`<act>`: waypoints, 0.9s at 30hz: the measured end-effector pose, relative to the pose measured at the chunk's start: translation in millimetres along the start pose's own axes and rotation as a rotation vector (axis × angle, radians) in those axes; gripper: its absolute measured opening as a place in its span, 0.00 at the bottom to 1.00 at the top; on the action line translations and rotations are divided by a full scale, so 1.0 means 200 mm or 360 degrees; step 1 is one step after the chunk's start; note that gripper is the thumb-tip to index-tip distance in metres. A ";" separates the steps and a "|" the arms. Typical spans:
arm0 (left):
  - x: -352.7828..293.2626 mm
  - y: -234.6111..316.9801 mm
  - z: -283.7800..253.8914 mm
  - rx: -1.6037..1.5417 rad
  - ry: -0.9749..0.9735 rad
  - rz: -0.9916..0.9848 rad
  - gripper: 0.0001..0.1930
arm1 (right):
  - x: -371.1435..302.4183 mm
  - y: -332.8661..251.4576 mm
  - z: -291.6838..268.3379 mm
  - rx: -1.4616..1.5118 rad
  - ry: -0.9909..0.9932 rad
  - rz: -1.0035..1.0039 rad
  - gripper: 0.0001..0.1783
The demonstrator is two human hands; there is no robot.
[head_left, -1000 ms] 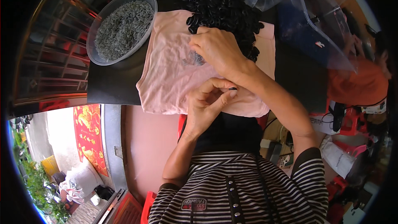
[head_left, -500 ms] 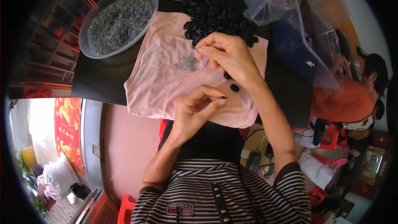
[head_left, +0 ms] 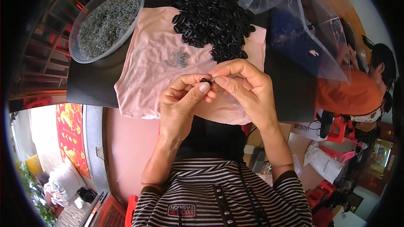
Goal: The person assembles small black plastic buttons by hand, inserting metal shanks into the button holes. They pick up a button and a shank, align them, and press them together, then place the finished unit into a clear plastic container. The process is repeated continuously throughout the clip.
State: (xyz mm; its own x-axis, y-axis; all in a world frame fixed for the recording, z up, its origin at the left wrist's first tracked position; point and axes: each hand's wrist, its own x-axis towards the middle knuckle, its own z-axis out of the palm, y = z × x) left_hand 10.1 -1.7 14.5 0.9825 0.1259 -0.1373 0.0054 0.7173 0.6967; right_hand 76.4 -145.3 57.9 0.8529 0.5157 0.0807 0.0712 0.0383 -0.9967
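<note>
Right hand (head_left: 254,96) has come down from beside the little pile of pale pieces to meet the left hand (head_left: 180,101), which half a second ago worked apart from it. Between them, just above the near part of the cloth, is a small black piece (head_left: 205,81), pinched by the left thumb and forefinger. Right thumb and forefinger grip a thin pale piece (head_left: 213,79) right beside it; whether the two touch is too small to tell. The step in hand looks to be bringing these two together, and the next move seems to call for a steady left pinch and careful lining-up by the right fingertips. Beyond the hands, a little pile of pale pieces (head_left: 181,58) lies on a pink cloth (head_left: 147,50). Behind it rises a heap of black rings (head_left: 210,14). To the left, a clear bowl (head_left: 73,42) full of grey pieces stands on the black desk (head_left: 94,84). Off to the right is another person in orange (head_left: 343,94).
</note>
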 end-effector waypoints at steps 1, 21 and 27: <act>0.00 0.00 0.00 -0.0008 -0.0005 -0.0031 0.08 | -0.01 0.00 0.00 0.0028 0.0016 -0.0010 0.05; 0.01 -0.07 0.09 0.0263 -0.0037 -0.0039 0.09 | -0.12 0.06 -0.09 0.0047 0.0236 -0.0058 0.06; 0.02 -0.08 0.10 0.0279 -0.0025 -0.0063 0.09 | -0.12 0.06 -0.10 0.0049 0.0255 -0.0005 0.06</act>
State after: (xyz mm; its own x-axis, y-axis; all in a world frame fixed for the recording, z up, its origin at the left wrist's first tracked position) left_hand 16.7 -26.4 16.9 0.9836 0.0883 -0.1573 0.0754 0.5909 0.8032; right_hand 66.0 -174.4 43.9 0.9245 0.3725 0.0810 0.0603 0.0669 -0.9959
